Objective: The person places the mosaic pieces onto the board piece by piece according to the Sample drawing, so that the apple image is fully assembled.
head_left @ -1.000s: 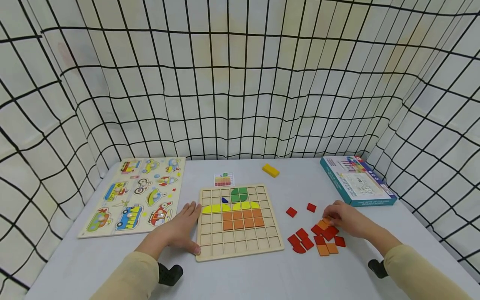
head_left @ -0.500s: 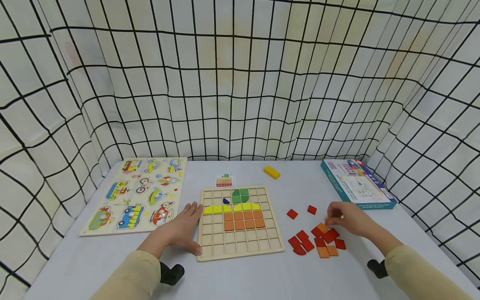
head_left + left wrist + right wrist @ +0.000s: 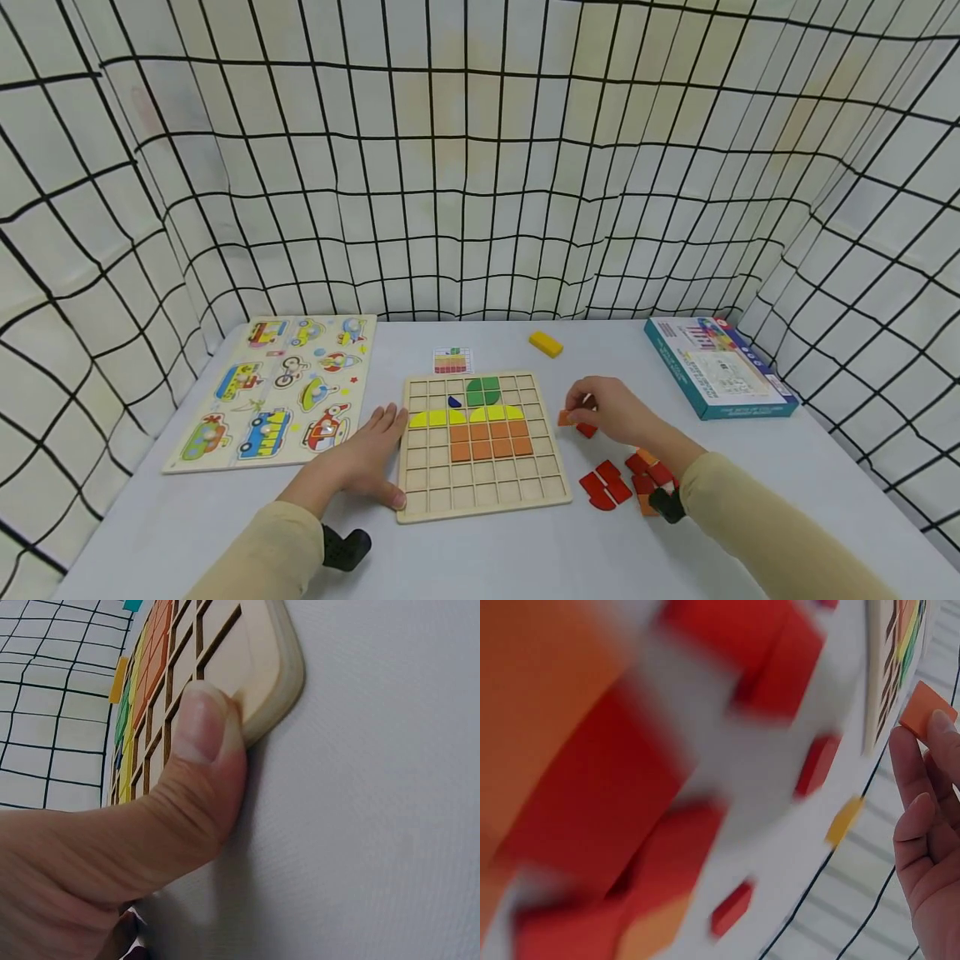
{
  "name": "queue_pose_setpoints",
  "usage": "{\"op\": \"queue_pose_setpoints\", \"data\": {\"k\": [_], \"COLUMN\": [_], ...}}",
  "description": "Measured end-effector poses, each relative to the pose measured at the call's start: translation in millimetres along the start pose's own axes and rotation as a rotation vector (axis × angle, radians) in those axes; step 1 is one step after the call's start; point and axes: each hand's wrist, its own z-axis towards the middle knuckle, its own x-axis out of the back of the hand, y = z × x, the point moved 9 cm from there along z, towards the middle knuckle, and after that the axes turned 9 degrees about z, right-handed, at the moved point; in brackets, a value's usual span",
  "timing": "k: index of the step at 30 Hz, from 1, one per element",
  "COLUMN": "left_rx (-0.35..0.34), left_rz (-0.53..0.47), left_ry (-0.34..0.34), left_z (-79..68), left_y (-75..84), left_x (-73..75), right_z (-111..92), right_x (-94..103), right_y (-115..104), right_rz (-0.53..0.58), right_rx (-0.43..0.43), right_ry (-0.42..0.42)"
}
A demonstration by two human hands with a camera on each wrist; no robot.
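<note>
A likely light, stiff orange tile (image 3: 919, 710) is edge-pinched by the right hand (image 3: 612, 408), the left hand (image 3: 367, 457) unclenched.

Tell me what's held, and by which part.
The right hand pinches an orange square tile near one edge; the left hand touches a wooden grid board.

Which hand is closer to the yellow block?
The right hand: it's in front of the yellow block, slightly right. The left hand is farther, at the left edge of the grid board.
</note>
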Motion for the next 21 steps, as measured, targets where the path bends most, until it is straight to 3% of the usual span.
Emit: {"op": "queue_pose_setpoints", "data": {"k": [12, 21], "left_rx": [0.009, 0.002], "left_rz": [-0.009, -0.005], "left_ry": [-0.004, -0.012], "left_z": [-1.2, -0.9], "left_y": [-2.4, -0.2], "left_x": [-2.1, 1.4], "right_z": [47, 69], "right_x": [-84.3, -114.7], "right_y": [-100, -126], "right_rz": [0.003, -0.040], "right_rx": [0.172, 0.159], "right_ry": [-0.146, -0.172]}}
